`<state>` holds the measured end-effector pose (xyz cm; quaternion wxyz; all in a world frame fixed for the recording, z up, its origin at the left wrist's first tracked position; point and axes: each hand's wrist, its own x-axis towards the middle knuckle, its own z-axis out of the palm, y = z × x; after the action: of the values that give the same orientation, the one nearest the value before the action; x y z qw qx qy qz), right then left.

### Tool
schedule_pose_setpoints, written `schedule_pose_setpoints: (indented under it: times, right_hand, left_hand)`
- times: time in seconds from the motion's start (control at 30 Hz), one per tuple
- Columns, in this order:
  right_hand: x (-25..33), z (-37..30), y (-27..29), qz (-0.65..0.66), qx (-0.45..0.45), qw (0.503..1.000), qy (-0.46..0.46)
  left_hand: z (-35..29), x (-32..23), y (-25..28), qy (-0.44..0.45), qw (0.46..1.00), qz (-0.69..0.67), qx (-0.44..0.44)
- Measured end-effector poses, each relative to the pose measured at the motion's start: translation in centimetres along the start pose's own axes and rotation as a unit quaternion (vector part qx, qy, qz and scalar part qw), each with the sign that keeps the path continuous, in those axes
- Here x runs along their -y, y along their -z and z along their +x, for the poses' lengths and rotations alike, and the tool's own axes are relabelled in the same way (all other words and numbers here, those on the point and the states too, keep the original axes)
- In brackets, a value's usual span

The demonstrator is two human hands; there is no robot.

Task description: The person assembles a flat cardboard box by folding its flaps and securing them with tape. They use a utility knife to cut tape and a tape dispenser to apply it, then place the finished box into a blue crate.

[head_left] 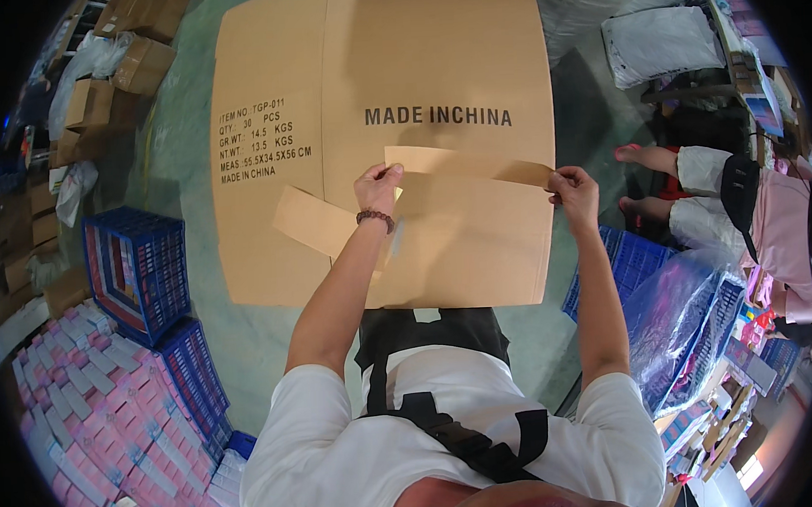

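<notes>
A large flattened cardboard carton [434, 62] with dark printing lies before me. Across its nearer half, a narrow cardboard strip [466, 167] stretches between my hands. My left hand [379, 189], with a beaded bracelet on the wrist, pinches the strip near its left end. The fingers of my right hand [574, 194] are closed on its right end, by the carton's right edge. A smaller cardboard piece [312, 219] lies at an angle on the carton, left of my left hand and partly behind my forearm. A small greyish patch beside that wrist is too unclear to name.
Blue plastic crates [139, 270] stand at the left, beside a large stack of pink boxes [113, 402]. A plastic-wrapped blue crate [685, 318] is at the right, near another person [720, 181]. A white sack [664, 45] and brown cartons [144, 64] lie farther off.
</notes>
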<state>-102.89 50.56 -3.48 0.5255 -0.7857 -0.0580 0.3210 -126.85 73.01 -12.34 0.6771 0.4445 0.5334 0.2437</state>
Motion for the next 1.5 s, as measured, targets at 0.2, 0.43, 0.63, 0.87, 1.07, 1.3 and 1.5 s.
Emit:
schedule_pose_setpoints:
  times: [0.2,0.43,0.63,0.87,1.07,1.3,1.5]
  right_hand:
    - [-1.3,1.9,-2.7,-0.036,-0.025,0.999,0.004]
    - [-1.8,3.1,-4.8,-0.012,-0.036,0.999,0.006]
    - [-1.7,3.9,-6.1,0.002,-0.053,0.998,0.028]
    - [-2.6,6.1,-6.8,0.003,-0.054,0.998,-0.009]
    - [-3.8,8.4,-7.0,-0.086,-0.061,0.994,0.019]
    - [-5.1,11.7,-7.6,-0.105,-0.057,0.992,0.031]
    - [-7.7,14.7,-9.6,-0.131,-0.066,0.985,0.091]
  left_hand:
    - [1.8,0.7,0.5,0.035,0.999,0.005,-0.039]
    - [4.0,0.6,0.9,0.108,0.985,-0.077,-0.111]
    - [5.8,0.2,0.4,0.087,0.985,-0.092,-0.121]
    - [7.8,0.3,0.7,0.133,0.987,-0.033,-0.08]
    - [10.1,1.9,1.1,0.073,0.994,0.047,-0.062]
    - [13.1,1.2,2.1,0.016,0.997,0.068,-0.039]
    - [15.3,1.4,1.7,0.003,0.99,0.122,-0.065]
